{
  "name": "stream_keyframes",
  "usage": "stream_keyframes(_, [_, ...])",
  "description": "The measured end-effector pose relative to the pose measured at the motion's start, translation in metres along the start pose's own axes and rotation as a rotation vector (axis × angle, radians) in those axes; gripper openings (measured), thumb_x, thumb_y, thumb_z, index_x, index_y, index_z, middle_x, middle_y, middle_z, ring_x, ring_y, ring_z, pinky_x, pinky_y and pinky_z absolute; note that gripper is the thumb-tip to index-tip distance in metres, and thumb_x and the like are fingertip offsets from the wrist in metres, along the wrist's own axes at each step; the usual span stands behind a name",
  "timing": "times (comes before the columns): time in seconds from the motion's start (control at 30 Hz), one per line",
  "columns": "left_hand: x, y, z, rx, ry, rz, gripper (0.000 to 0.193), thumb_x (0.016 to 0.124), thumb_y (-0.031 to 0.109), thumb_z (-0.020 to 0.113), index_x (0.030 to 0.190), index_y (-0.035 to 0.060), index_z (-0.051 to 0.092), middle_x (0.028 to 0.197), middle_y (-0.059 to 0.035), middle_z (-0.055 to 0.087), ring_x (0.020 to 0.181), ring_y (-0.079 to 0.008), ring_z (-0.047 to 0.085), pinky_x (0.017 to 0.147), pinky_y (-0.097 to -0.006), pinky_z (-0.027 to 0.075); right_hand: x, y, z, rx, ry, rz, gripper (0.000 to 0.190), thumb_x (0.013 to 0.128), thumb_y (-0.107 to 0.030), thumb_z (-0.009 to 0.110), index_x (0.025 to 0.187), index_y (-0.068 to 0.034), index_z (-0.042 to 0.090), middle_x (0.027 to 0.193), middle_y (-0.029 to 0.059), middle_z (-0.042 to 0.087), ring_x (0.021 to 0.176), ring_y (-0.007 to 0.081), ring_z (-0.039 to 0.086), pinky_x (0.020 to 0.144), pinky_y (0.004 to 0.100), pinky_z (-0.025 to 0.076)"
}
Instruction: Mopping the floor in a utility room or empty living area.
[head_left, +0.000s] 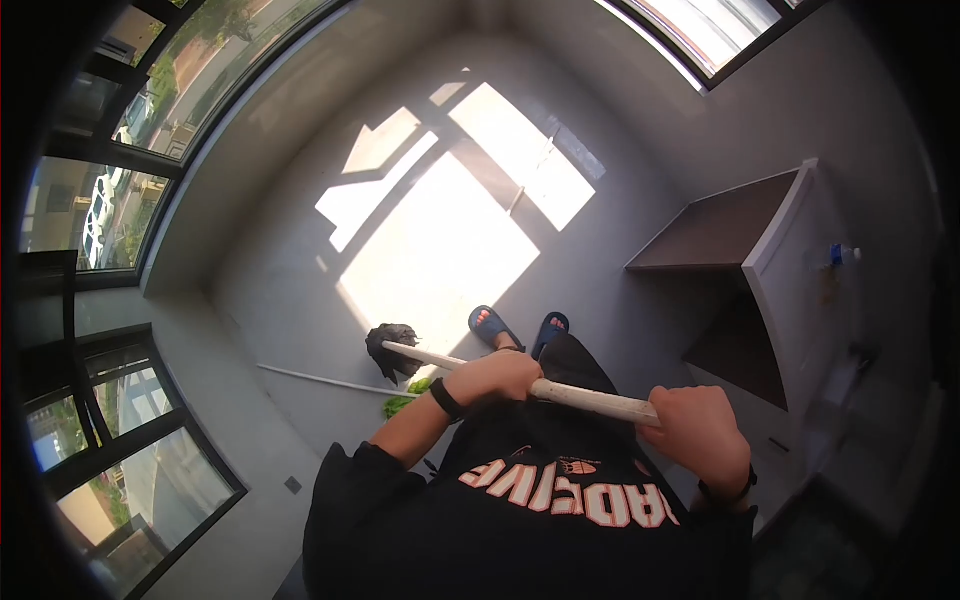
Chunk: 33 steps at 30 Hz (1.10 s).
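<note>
A mop with a pale, worn handle (592, 400) slants across in front of my body. My right hand (694, 431) is wrapped around its upper end. Farther down the shaft, my left hand (499, 375) also grips it, the back of the hand facing up. The dark, stringy mop head (393, 354) is at the lower left, at the edge of the sunlit floor (442, 240). Whether it presses on the floor cannot be told. Both hands' fingertips are mostly hidden.
A thin white pole (330, 380) and a green object (401, 401), partly hidden by my arm, lie left. My sandalled feet (491, 326) stand near the mop head. At right is an open-fronted cabinet (712, 217) with a plastic bottle (846, 255). Windows (142, 450) line the left wall.
</note>
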<state>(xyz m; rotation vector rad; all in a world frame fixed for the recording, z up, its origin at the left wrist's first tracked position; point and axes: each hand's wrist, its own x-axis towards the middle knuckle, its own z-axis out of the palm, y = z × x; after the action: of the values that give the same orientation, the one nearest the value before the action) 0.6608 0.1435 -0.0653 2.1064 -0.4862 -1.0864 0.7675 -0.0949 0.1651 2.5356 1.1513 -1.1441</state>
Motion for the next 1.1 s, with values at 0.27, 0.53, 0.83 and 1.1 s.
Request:
stream_keyframes(0.27, [0.025, -0.001, -0.072, 0.18, -0.198, 0.084, 0.02, 0.071, 0.016, 0.064, 0.088, 0.0088, 0.072, 0.08, -0.0168, 0.07, 0.082, -0.0359, 0.068, 0.074, -0.0456, 0.053, -0.021, -0.02, 0.023, 0.183, 0.177, 0.193, 0.027, 0.078, -0.028, 0.075, 0.083, -0.007, 0.059, 0.071, 0.0077, 0.065, 0.064, 0.0262, 0.066, 0.058, 0.0389, 0.051])
stream_keyframes(0.53, [0.103, 0.033, -0.165, 0.448, -0.216, 0.205, 0.018, 0.072, 0.019, 0.067, 0.086, 0.0082, 0.072, 0.079, -0.0132, 0.07, 0.081, -0.0331, 0.069, 0.07, -0.043, 0.054, -0.025, 0.0, 0.016, 0.438, 0.35, 0.53, 0.026, 0.078, -0.026, 0.075, 0.087, -0.006, 0.06, 0.077, 0.0133, 0.066, 0.07, 0.0347, 0.066, 0.063, 0.0441, 0.05])
stream_keyframes(0.83, [0.241, 0.046, -0.286, 0.615, -0.354, 0.035, 0.022, 0.072, 0.016, 0.069, 0.093, 0.0127, 0.074, 0.089, -0.0105, 0.072, 0.088, -0.0296, 0.069, 0.075, -0.0411, 0.054, 0.054, 0.072, -0.011, 0.699, 0.443, 0.685, 0.022, 0.082, -0.019, 0.07, 0.096, -0.005, 0.061, 0.08, 0.0181, 0.067, 0.075, 0.0388, 0.066, 0.069, 0.0464, 0.051])
stream_keyframes(1.1, [0.389, -0.065, -0.354, 0.672, 0.04, 0.239, 0.022, 0.072, 0.018, 0.074, 0.094, 0.0149, 0.072, 0.087, -0.0058, 0.071, 0.095, -0.0264, 0.068, 0.081, -0.0423, 0.054, 0.205, 0.163, -0.029, 0.61, 0.864, 0.547, 0.026, 0.085, -0.012, 0.069, 0.108, -0.006, 0.061, 0.091, 0.0152, 0.07, 0.074, 0.0354, 0.068, 0.064, 0.0419, 0.053])
